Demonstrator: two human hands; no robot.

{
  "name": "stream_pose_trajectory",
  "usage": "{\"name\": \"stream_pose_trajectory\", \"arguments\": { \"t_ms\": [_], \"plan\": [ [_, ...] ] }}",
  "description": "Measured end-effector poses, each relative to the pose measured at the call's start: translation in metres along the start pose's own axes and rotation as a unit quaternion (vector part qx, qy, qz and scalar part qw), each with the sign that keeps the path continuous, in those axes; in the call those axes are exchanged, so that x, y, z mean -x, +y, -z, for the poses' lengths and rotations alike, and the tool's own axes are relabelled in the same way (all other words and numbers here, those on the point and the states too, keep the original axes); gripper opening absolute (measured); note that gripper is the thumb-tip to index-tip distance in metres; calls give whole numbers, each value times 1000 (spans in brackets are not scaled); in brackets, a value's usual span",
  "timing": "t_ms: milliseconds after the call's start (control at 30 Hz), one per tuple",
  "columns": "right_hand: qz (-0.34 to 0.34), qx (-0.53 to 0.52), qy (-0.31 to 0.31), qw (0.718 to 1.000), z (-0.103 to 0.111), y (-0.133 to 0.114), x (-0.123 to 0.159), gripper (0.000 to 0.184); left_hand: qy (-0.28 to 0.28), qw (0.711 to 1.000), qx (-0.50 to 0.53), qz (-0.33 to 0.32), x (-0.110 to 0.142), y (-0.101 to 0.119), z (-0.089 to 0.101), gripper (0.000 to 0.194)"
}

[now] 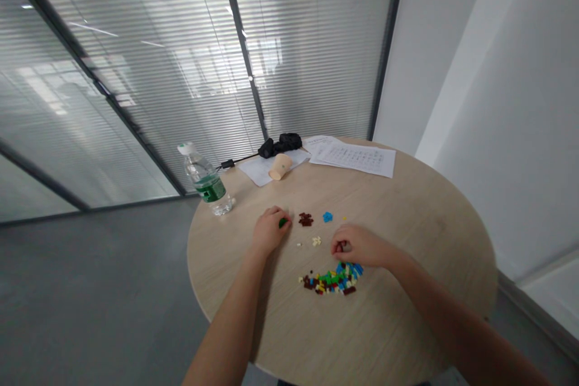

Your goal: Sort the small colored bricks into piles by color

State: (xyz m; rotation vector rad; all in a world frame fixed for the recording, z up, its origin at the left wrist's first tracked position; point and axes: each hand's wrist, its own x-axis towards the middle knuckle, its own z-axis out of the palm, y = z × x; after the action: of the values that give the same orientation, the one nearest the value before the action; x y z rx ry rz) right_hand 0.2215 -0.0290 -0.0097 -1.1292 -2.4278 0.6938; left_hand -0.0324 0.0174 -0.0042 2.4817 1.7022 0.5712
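Observation:
My left hand (270, 230) rests on the table with its fingers curled round a dark green toy brick (283, 222), which shows between thumb and forefinger. My right hand (355, 245) is closed in a pinch just above a mixed heap of small toy bricks (332, 279); what its fingertips hold is too small to make out. Between the hands lie sorted groups: brown bricks (306, 219), blue bricks (327, 216) and cream bricks (316, 241). One tiny yellow piece (344, 218) lies beyond my right hand.
On the round wooden table (429, 223), a water bottle (208, 184) stands at the left edge. Toward the back are a tipped paper cup (280, 167), a black bundle (287, 143) with a cable, and printed sheets (357, 157). Glass partitions stand behind.

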Motion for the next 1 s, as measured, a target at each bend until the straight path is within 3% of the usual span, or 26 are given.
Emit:
{"name": "stream_pose_trajectory", "arguments": {
  "t_ms": [300, 433, 533, 633, 733, 867, 1000],
  "plan": [
    [19, -40, 25, 999, -1, 2, -1, 8, 46, 999, 22, 1, 0, 3, -1, 15],
    [-2, -70, 46, 996, -2, -1, -1, 10, 87, 991, 89, -54, 1, 12, 0, 17],
    [-30, -113, 74, 990, -2, -4, -2, 8, 69, 977, 153, -131, 4, 25, -1, 16],
    [-64, -197, 108, 972, -4, -4, -5, 2, 35, 961, 187, -201, 8, 42, -4, 16],
    [-70, -308, 130, 940, -7, -1, -8, 13, 15, 950, 196, -242, 10, 54, -8, 17],
    [-76, -392, 125, 908, -11, 0, -13, 27, 24, 950, 203, -237, 10, 59, -12, 18],
    [-91, -413, 131, 897, -12, 0, -14, 30, 42, 950, 209, -229, 9, 58, -13, 14]
  ]
}}
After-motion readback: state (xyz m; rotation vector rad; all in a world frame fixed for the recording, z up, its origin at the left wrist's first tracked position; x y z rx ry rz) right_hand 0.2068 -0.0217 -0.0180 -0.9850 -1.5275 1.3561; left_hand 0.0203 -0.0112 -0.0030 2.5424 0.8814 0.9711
